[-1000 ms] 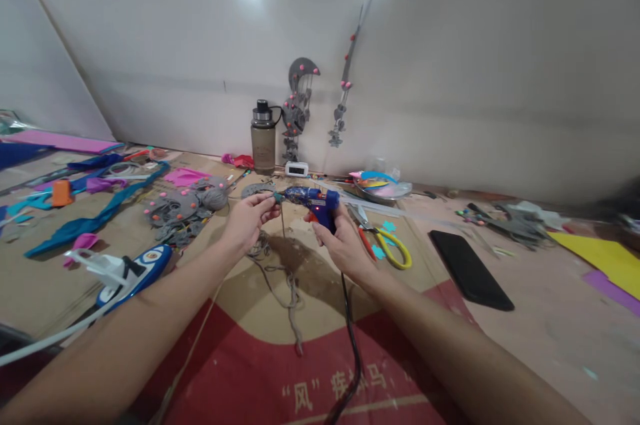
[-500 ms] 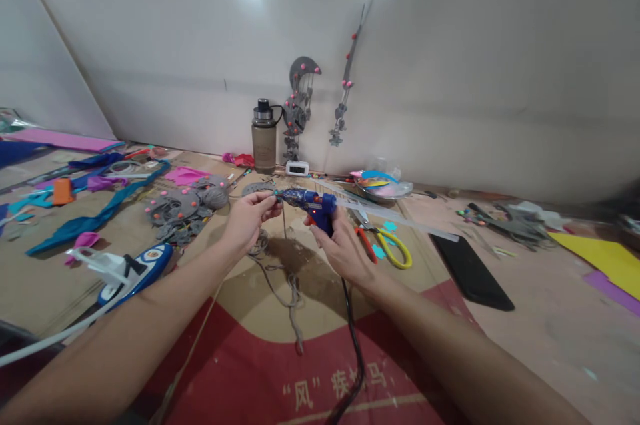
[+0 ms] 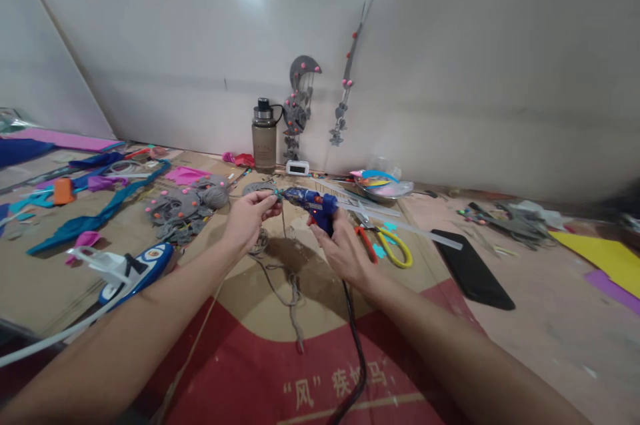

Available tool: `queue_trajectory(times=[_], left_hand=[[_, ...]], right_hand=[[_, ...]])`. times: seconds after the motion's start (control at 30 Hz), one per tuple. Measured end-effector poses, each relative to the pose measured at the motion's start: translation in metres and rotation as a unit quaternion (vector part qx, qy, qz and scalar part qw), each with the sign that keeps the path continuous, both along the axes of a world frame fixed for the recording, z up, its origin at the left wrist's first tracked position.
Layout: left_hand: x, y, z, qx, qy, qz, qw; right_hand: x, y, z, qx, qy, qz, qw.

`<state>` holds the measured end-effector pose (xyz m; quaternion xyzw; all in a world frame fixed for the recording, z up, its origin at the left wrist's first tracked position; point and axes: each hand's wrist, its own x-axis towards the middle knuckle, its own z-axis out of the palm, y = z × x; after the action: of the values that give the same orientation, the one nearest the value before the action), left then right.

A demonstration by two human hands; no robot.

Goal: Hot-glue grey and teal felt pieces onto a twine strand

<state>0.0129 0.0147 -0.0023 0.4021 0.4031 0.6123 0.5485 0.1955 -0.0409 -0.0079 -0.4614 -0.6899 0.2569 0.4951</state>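
Observation:
My right hand (image 3: 341,243) is wrapped round a blue glue gun (image 3: 320,207), whose nozzle points left and whose clear glue stick (image 3: 425,233) sticks out behind. My left hand (image 3: 254,217) pinches a small teal piece (image 3: 278,194) between thumb and fingers, just left of the nozzle, with a small gap between them. Grey yarn (image 3: 293,295) hangs under the fingers and lies loosely on the cardboard (image 3: 250,315). The gun's black cable (image 3: 356,338) runs down toward the front.
Yellow-and-red-handled scissors (image 3: 395,248) and a black phone (image 3: 473,271) lie to the right. A bottle (image 3: 264,141) stands behind. Grey felt pieces (image 3: 175,208) and a blue-and-white mini iron (image 3: 137,271) lie left. A dish (image 3: 383,190) holds scraps.
The glue gun has moved slightly right, away from my left fingers, and its rear glue stick sits a little lower. My left hand has hardly moved and still pinches the teal piece.

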Motion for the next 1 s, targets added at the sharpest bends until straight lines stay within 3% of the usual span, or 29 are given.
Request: queue_trajectory(times=[0.43, 1.0], left_hand=[[-0.0012, 0.0010, -0.0022, 0.004, -0.001, -0.004, 1.000], [-0.0002, 0.0006, -0.0001, 0.003, -0.005, -0.002, 1.000]], right_hand=[[-0.0023, -0.0023, 0.0021, -0.009, 0.001, -0.009, 1.000], [-0.0017, 0.0011, -0.0057, 0.017, -0.067, -0.019, 0.997]])
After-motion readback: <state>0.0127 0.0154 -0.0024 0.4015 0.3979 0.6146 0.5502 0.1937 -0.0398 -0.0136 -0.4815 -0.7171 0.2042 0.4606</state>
